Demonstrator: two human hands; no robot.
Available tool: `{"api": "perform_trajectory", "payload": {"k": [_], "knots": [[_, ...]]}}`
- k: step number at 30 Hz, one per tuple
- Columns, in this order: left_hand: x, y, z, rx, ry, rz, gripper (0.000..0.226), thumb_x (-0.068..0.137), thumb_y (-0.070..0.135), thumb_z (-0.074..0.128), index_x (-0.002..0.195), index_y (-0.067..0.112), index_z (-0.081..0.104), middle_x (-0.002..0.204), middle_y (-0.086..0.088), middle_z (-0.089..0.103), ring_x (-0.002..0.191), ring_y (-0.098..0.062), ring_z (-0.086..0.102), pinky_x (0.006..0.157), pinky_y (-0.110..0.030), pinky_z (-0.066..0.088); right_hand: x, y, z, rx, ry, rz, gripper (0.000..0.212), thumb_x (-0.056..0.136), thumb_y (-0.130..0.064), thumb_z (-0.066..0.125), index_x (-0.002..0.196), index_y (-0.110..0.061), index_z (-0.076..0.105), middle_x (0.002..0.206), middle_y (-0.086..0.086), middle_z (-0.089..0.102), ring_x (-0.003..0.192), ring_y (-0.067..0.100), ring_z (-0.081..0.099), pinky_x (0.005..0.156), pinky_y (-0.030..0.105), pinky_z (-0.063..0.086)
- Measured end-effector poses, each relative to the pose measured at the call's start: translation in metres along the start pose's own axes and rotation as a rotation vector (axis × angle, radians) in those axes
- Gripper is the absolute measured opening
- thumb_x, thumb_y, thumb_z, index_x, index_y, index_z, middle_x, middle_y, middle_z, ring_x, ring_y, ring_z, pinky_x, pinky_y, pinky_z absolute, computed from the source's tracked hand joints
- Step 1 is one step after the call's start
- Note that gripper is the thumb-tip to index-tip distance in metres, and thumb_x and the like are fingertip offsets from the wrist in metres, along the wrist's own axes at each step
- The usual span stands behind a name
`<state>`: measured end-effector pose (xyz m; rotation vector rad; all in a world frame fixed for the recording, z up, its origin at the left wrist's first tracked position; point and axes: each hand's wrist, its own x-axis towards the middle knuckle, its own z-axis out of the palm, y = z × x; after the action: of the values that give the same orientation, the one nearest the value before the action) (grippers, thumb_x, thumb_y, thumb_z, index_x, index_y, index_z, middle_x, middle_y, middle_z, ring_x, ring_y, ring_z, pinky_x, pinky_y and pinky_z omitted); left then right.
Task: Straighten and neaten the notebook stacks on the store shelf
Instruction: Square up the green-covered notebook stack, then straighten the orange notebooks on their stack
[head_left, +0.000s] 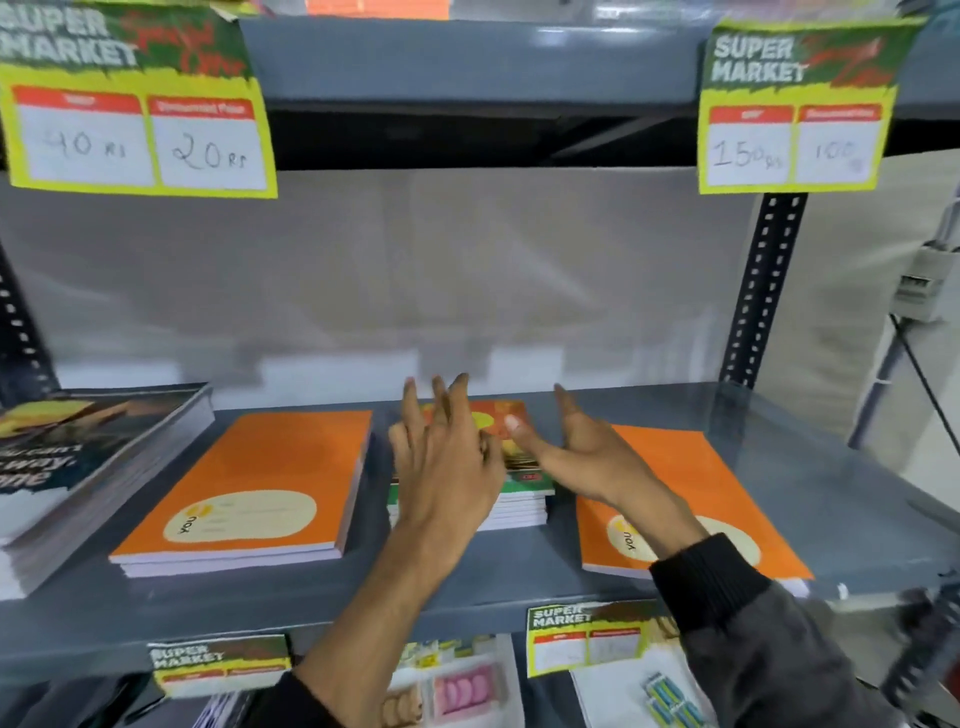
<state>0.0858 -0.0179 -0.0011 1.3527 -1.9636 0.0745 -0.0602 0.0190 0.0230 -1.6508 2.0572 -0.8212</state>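
Observation:
Several notebook stacks lie on a grey metal shelf (467, 577). An orange stack (260, 467) sits left of centre. In the middle is a smaller stack with a colourful green and orange cover (524, 488). Another orange stack (691, 478) lies to the right. A thick dark-covered stack (78, 467) stands at the far left. My left hand (447, 462) hovers over the middle stack's left side, fingers spread, holding nothing. My right hand (582, 452) is open over the gap between the middle and right stacks, thumb above the middle cover.
Yellow-green price signs (135, 104) (795, 109) hang from the shelf above. Smaller price tags (587, 639) clip to the shelf's front edge. Packaged items (462, 691) lie on the shelf below. A perforated upright post (758, 291) stands at the right.

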Motion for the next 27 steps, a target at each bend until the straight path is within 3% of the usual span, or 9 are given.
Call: {"api": "perform_trajectory", "payload": {"k": [2,4,7,12,16,18,21,23,27], "knots": [[0.002,0.022,0.007,-0.115,0.028,0.101,0.057,0.092,0.03,0.048,0.144,0.023,0.025,0.138,-0.007,0.055,0.149,-0.028,0.006,0.107,-0.047,0.019,-0.002,0.014,-0.017,0.01,0.091,0.011,0.099,0.085,-0.075,0.043,0.159,-0.023,0.004,0.141,0.015,0.057,0.142,0.03,0.04,0.106,0.036,0.038],[0.001,0.046,0.015,-0.189,0.007,0.166,0.055,0.094,0.03,0.047,0.144,0.023,0.025,0.127,-0.005,0.062,0.149,-0.023,0.006,0.106,-0.043,0.018,-0.008,0.032,-0.034,-0.001,0.178,0.035,0.097,0.087,-0.073,0.045,0.159,-0.02,0.007,0.142,0.017,0.057,0.141,0.031,0.042,0.106,0.037,0.038],[-0.009,0.081,0.033,-0.185,-0.097,0.224,0.059,0.095,0.033,0.045,0.148,0.02,0.023,0.137,-0.009,0.057,0.151,-0.023,0.0,0.114,-0.045,0.015,-0.018,0.069,-0.054,-0.047,0.303,0.111,0.099,0.085,-0.074,0.047,0.158,-0.019,0.01,0.137,0.018,0.06,0.135,0.035,0.048,0.106,0.042,0.041],[-0.032,0.107,0.06,0.147,-0.273,0.198,0.073,0.097,0.049,0.034,0.152,0.006,0.013,0.153,-0.026,0.034,0.15,-0.038,-0.006,0.12,-0.046,0.009,-0.038,0.132,-0.053,-0.157,0.353,0.225,0.1,0.086,-0.069,0.051,0.158,-0.015,0.009,0.145,0.019,0.053,0.133,0.039,0.048,0.107,0.046,0.037],[-0.034,0.114,0.066,0.364,-0.373,0.161,0.076,0.098,0.054,0.018,0.149,-0.002,0.015,0.137,-0.025,0.055,0.149,-0.041,-0.007,0.118,-0.047,0.007,-0.051,0.151,-0.032,-0.246,0.353,0.202,0.093,0.09,-0.067,0.046,0.156,-0.009,0.015,0.151,0.012,0.046,0.141,0.033,0.035,0.11,0.046,0.028],[-0.033,0.115,0.068,0.366,-0.385,0.176,0.073,0.099,0.052,0.019,0.148,-0.002,0.021,0.138,-0.024,0.054,0.149,-0.042,0.0,0.117,-0.047,0.009,-0.053,0.152,-0.026,-0.254,0.431,0.171,0.086,0.091,-0.063,0.045,0.154,-0.009,0.02,0.148,0.01,0.05,0.139,0.031,0.038,0.108,0.046,0.03],[-0.036,0.119,0.069,0.233,-0.363,0.158,0.066,0.099,0.047,0.034,0.146,0.003,0.023,0.144,-0.024,0.048,0.147,-0.039,0.014,0.113,-0.047,0.019,-0.056,0.151,-0.022,-0.229,0.502,0.143,0.08,0.093,-0.058,0.047,0.151,-0.009,0.026,0.145,0.009,0.053,0.137,0.028,0.042,0.106,0.045,0.032],[-0.039,0.119,0.07,0.07,-0.312,0.122,0.063,0.096,0.038,0.05,0.145,0.009,0.024,0.135,-0.023,0.056,0.143,-0.038,0.023,0.108,-0.047,0.024,-0.058,0.154,-0.021,-0.193,0.521,0.127,0.077,0.093,-0.056,0.05,0.151,-0.01,0.028,0.147,0.009,0.051,0.138,0.028,0.042,0.106,0.044,0.032],[-0.039,0.11,0.061,-0.535,-0.066,0.094,0.067,0.085,0.0,0.066,0.13,0.039,0.037,0.136,-0.003,0.056,0.125,-0.028,0.051,0.096,-0.039,0.047,-0.064,0.157,-0.022,-0.076,0.603,0.074,0.076,0.091,-0.048,0.058,0.151,-0.012,0.029,0.146,0.012,0.053,0.133,0.032,0.049,0.105,0.045,0.04]]}}
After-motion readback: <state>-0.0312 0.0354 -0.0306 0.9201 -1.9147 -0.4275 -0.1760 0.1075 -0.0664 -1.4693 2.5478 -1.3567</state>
